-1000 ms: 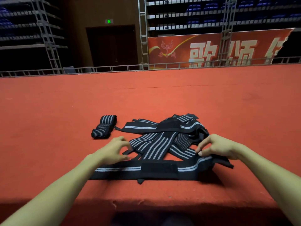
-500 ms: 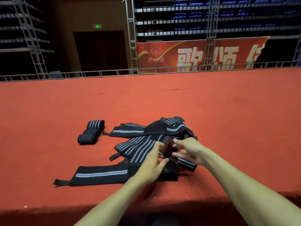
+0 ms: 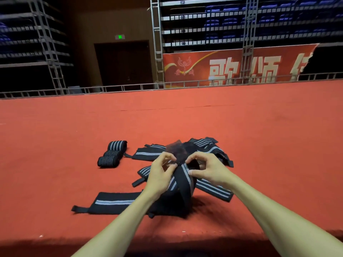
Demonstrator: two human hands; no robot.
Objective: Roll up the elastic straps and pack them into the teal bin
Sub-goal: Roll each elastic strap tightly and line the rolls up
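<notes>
Both hands are lifting the strap end higher than half a second ago, in the lower centre of the frame. The left hand (image 3: 161, 176) and right hand (image 3: 210, 169) are pinching the striped strap (image 3: 183, 179) with curled fingers (image 3: 194, 158), forearms reaching in from the bottom edge. Rolling is just beginning; next, tight winding toward the tail trailing lower left seems needed. Finished rolls (image 3: 113, 153) are lying on the red carpet (image 3: 259, 138) at centre left, with loose straps (image 3: 204, 145) behind the hands. The teal bin is not showing.

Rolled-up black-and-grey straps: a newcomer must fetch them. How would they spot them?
On the red carpeted platform, find the loose pile of black grey-striped elastic straps. Left of it lie the rolled-up straps, the only tight coils; the rest are loose.
</notes>
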